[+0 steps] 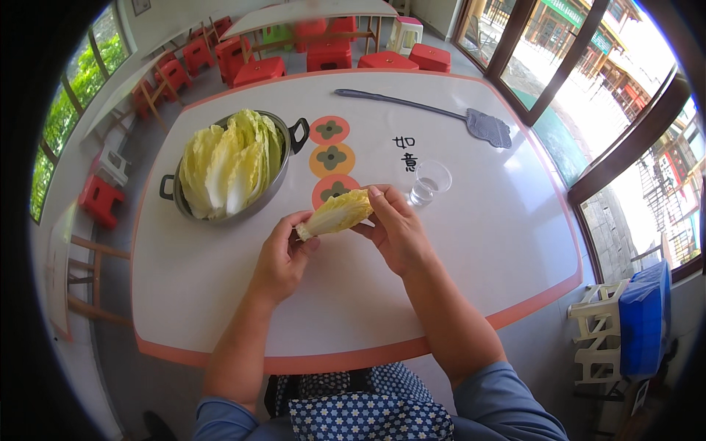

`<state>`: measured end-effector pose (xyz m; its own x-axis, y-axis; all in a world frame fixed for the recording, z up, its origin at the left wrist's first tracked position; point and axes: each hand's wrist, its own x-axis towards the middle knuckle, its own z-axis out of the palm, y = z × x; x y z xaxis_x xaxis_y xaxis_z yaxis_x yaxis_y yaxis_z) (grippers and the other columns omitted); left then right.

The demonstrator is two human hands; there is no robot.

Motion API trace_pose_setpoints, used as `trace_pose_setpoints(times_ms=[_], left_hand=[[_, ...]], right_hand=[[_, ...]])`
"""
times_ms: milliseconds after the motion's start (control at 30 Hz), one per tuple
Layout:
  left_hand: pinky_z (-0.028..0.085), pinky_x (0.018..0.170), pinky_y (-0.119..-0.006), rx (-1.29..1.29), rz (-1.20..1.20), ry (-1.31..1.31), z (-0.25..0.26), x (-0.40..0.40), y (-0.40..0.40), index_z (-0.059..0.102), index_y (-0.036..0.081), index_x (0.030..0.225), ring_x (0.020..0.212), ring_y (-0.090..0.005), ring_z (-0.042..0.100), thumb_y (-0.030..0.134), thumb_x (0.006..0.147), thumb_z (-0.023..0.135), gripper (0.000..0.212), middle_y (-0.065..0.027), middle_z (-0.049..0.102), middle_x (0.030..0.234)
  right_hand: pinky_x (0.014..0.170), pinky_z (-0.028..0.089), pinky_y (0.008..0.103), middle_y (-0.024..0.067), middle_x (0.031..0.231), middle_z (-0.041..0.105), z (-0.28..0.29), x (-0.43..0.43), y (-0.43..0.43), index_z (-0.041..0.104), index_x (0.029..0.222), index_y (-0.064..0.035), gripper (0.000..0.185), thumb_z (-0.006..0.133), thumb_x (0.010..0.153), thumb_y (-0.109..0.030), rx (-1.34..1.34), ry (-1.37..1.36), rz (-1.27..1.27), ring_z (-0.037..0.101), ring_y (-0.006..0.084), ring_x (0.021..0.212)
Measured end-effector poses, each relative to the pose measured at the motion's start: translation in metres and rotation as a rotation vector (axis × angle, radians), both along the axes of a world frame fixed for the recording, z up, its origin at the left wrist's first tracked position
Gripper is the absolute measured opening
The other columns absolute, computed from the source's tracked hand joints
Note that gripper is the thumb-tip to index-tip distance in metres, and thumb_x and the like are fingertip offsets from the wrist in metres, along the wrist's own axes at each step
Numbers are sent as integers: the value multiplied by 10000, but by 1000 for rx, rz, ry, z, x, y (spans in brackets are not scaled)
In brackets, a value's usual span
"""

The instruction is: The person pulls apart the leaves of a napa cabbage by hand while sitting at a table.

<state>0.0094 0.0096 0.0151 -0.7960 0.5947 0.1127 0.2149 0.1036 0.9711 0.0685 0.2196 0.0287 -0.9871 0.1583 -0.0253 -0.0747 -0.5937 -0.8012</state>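
Between my hands, above the near middle of the table, is a small napa cabbage heart [339, 214], white at its base and yellow at its leafy tip. My left hand [287, 256] holds the base end, and my right hand [394, 229] grips the leafy end between thumb and fingers. To the left, a dark two-handled metal pot [270, 190] holds a pile of loose napa cabbage leaves [234, 165]. A clear plastic cup [430, 182] with some clear liquid stands just beyond my right hand.
A grey fly swatter [413, 105] lies across the far right of the white table [353, 308], which has an orange edge and printed round motifs. Red plastic stools [329, 55] stand beyond it. White stools [598, 314] and a blue container [642, 325] are at the lower right, near glass doors.
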Motion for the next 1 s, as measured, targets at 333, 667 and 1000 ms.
trace_pose_setpoints(times_ms=[333,667,1000], left_hand=[[459,874,-248,67,116,156,-1,1,-1,470,-1,1313,1001,-99,565,90,990,589,356,-57,585,1162],[479,938,-284,88,209,148,-7,-5,-3,461,5,1297,1029,-124,584,148,1002,583,350,-79,576,1184],[478,901,-274,201,201,103,-12,-10,-3,467,15,1293,1005,-122,570,175,1001,589,354,-72,562,1179]], right_hand=[[1032,475,401,74,1219,571,1,-1,0,502,1180,-40,298,508,1042,-304,96,-12,-10,556,167,1152],[1022,488,410,83,1212,587,5,1,-2,500,1178,-41,204,480,1048,-197,101,29,-8,575,182,1145],[1034,482,401,88,1204,581,4,1,-4,484,1181,-30,208,483,1045,-187,271,17,-50,581,180,1131]])
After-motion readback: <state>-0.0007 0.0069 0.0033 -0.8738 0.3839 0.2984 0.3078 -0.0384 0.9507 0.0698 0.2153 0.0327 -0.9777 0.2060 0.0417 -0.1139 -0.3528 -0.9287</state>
